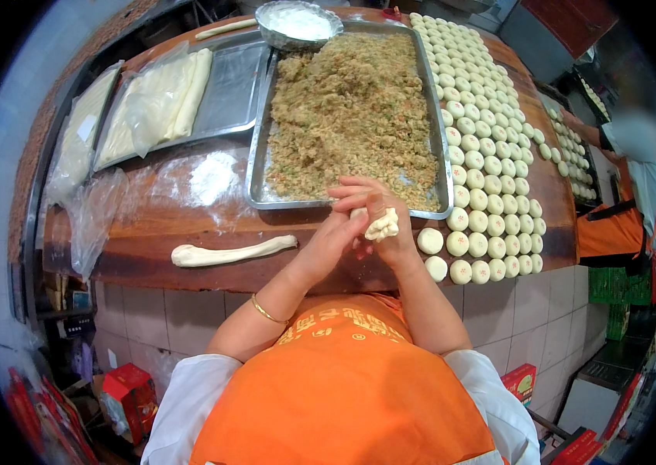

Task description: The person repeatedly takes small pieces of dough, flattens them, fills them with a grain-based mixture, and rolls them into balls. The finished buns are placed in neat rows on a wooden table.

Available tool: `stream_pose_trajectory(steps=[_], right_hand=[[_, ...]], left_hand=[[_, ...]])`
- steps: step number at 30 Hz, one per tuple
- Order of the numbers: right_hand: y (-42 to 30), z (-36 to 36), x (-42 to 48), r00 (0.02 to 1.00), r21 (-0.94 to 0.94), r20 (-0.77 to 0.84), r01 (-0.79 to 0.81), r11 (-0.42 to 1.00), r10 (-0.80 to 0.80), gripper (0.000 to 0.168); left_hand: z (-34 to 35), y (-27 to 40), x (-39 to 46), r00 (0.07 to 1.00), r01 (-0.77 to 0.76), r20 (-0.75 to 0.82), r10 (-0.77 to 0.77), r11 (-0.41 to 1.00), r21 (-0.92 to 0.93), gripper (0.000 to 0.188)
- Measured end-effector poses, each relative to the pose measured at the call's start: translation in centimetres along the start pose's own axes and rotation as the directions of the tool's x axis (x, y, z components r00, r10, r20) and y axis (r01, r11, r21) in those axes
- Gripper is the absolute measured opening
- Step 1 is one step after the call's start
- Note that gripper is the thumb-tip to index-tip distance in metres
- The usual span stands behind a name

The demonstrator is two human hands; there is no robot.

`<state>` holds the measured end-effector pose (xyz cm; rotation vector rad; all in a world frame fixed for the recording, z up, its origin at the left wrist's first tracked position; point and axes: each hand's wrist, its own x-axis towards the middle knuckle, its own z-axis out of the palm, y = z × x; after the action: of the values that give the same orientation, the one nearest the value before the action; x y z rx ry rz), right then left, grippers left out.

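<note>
Both hands meet over the near edge of the filling tray. A small lump of pleated pale dough (383, 225) is gathered between them. My right hand (394, 235) cups the lump from the right, fingers pointing away to the left. My left hand (331, 238) presses in from the other side; its fingertips are partly hidden. Just beyond lies a large metal tray (446, 192) heaped with crumbly brown filling (351, 116). On the wooden table to the left rests a rope of dough (235, 251). Two plain dough rounds (430, 240) sit to the right of my right hand.
Rows of flattened round pastries (496, 197), many stamped red, cover the table's right side. A bowl of white flour (299, 24) overlaps the tray's far corner. Plastic-covered dough rolls (156, 99) fill trays at left, near a flour pile (213, 179). A co-worker (641, 174) stands at right.
</note>
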<state>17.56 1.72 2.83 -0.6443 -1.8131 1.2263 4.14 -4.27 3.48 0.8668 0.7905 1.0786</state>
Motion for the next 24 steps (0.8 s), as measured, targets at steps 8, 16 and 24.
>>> stream_pose_trajectory(steps=[8,16,24], right_hand=[[-0.9,0.3,0.5,1.000,-0.199,0.024,0.004,0.980,0.001,0.050],[-4.4,-1.3,-0.4,0.977,-0.220,-0.001,-0.208,0.953,0.213,0.037],[-3.1,-1.7,-1.4,0.997,-0.340,-0.038,-0.081,0.937,0.073,0.029]], left_hand=[[-1.1,-0.5,0.2,0.999,0.022,-0.030,-0.024,0.998,-0.050,0.044],[-0.6,1.5,-0.3,0.980,0.104,-0.134,-0.149,0.951,-0.291,0.024],[-1.7,1.4,-0.2,0.968,0.125,-0.208,-0.141,0.988,-0.088,0.016]])
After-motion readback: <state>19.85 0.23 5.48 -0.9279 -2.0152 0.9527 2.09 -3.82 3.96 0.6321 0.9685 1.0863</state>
